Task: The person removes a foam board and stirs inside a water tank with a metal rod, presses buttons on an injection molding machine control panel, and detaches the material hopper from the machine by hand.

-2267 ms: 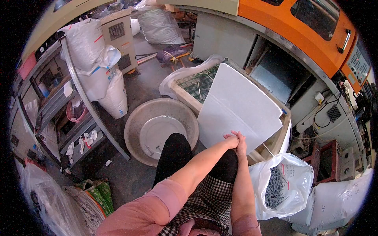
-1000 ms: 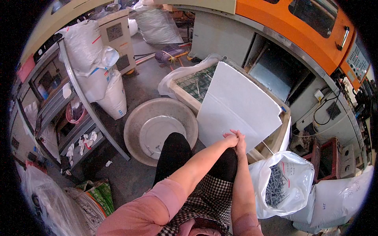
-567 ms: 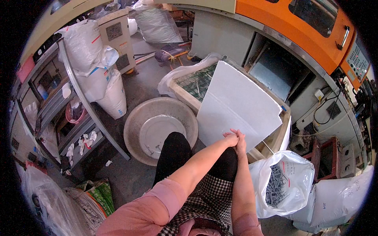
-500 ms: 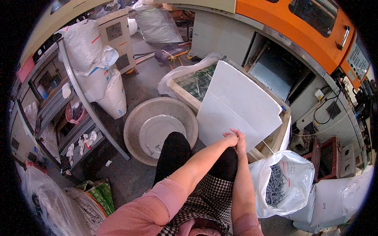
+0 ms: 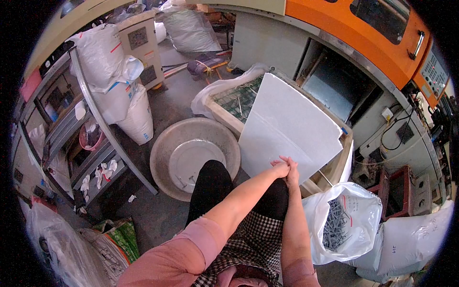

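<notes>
My left hand (image 5: 280, 169) and my right hand (image 5: 292, 173) are clasped together over my right knee, with no object showing between them. Some fingertips stick out past the clasp, and the palms are hidden. Just beyond the hands, a white board (image 5: 291, 126) lies slanted across a large pale tub (image 5: 224, 117). To the right of my right arm stands an open white bag (image 5: 361, 220) holding many thin grey plastic pieces (image 5: 336, 229). A wide round basin (image 5: 162, 158) sits by my left knee, with a few small pieces on its bottom.
An orange machine (image 5: 382, 52) with a control panel (image 5: 434, 74) fills the back right. On the left are a metal rack (image 5: 107, 119) and stacked white sacks (image 5: 136, 115). Filled bags (image 5: 411, 244) lie at the lower right, and a plastic-wrapped bundle (image 5: 62, 244) at the lower left.
</notes>
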Action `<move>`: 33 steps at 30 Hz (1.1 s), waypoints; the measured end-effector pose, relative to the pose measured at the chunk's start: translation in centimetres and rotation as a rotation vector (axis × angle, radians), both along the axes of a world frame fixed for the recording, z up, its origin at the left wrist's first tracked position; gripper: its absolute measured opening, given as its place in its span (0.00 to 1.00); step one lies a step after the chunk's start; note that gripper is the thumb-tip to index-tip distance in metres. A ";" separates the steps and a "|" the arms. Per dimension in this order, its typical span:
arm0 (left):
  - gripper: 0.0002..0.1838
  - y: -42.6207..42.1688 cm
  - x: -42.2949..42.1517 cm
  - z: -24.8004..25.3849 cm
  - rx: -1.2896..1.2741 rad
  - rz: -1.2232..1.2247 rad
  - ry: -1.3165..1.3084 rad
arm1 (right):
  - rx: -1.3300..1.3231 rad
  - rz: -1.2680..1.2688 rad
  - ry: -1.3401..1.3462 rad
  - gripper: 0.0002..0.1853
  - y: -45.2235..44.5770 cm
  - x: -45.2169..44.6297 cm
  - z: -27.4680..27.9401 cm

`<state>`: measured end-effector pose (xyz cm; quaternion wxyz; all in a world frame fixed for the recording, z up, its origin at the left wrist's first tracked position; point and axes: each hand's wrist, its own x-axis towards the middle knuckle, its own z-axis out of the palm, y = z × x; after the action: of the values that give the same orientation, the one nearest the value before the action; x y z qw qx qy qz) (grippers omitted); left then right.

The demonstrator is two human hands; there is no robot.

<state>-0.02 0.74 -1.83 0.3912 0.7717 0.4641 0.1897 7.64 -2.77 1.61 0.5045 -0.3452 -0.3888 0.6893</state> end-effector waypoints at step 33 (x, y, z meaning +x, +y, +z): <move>0.36 -2.1 -1.1 4.5 -0.196 0.082 -0.014 | -0.028 0.000 -0.016 0.28 0.1 0.1 0.0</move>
<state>-1.13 -1.31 2.70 0.4597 0.7088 0.5091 0.1646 7.69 -2.71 1.66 0.4965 -0.3580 -0.3830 0.6919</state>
